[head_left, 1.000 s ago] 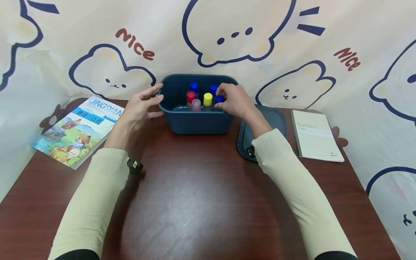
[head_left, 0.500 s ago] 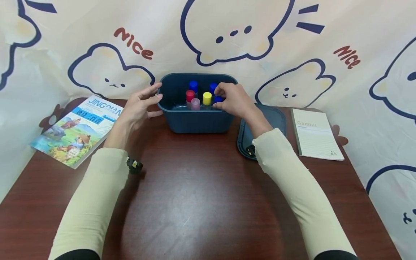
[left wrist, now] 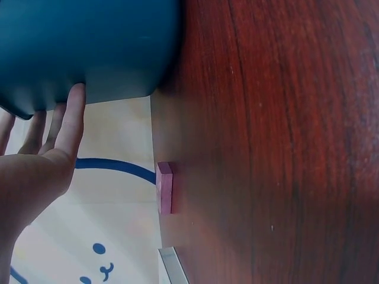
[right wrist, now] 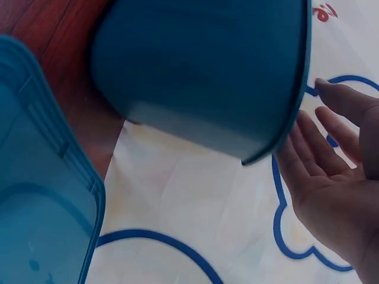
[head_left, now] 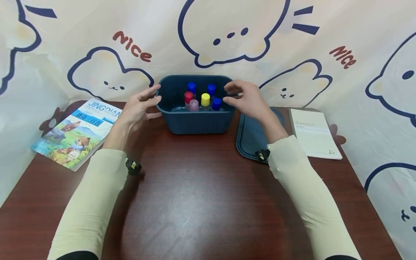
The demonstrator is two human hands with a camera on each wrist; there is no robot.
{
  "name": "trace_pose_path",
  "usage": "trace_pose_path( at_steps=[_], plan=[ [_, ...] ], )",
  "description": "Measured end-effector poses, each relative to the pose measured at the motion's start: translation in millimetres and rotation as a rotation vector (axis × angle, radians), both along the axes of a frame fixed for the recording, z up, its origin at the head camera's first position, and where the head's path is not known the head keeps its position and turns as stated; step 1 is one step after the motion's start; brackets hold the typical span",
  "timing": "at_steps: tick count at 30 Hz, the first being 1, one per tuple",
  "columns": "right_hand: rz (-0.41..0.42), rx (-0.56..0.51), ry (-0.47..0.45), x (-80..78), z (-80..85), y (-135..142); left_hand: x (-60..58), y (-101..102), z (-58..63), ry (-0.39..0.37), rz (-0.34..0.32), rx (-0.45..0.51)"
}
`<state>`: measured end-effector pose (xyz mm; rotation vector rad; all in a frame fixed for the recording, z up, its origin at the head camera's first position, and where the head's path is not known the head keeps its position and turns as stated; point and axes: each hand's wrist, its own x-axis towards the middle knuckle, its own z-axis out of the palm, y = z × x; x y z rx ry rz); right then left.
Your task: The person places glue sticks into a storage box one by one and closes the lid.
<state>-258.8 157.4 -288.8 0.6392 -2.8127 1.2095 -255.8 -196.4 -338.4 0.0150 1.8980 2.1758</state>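
Note:
A dark blue-green plastic bin (head_left: pixel 198 123) stands at the back middle of the table. Inside it are several capped bottles or tubes: a red cap (head_left: pixel 188 96), a yellow cap (head_left: pixel 205 99), a pale pink cap (head_left: pixel 194 105) and blue caps (head_left: pixel 216 103). My left hand (head_left: pixel 135 106) touches the bin's left end with extended fingers; the left wrist view shows fingertips against its outer wall (left wrist: pixel 106 53). At the bin's right rim hovers my right hand (head_left: pixel 248 99), fingers and thumb spread apart, holding nothing. In the right wrist view its fingers (right wrist: pixel 308 151) are near the rim.
A matching flat lid (head_left: pixel 251 139) lies right of the bin, partly under my right forearm. Beyond it is a cream notebook (head_left: pixel 315 133). On the left lies a colourful book (head_left: pixel 76 135). A patterned cloth (head_left: pixel 240 50) hangs behind the table.
My right hand has let go of a blue-capped item in the bin and moved right and out, over the rim. That blue cap now shows fully. The left hand stays at the bin.

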Motion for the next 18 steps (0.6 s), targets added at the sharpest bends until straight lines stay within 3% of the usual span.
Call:
trace_pose_path(
  at_steps=[11, 18],
  plan=[
    [-0.082, -0.081, 0.051, 3.9, -9.9, 39, -0.1, -5, -0.3, 0.003, -0.016, 0.006],
    [-0.146, -0.079, -0.029, 3.3, -17.5, 64, -0.6, -2, 0.2, 0.006, -0.015, 0.010]
  ],
)
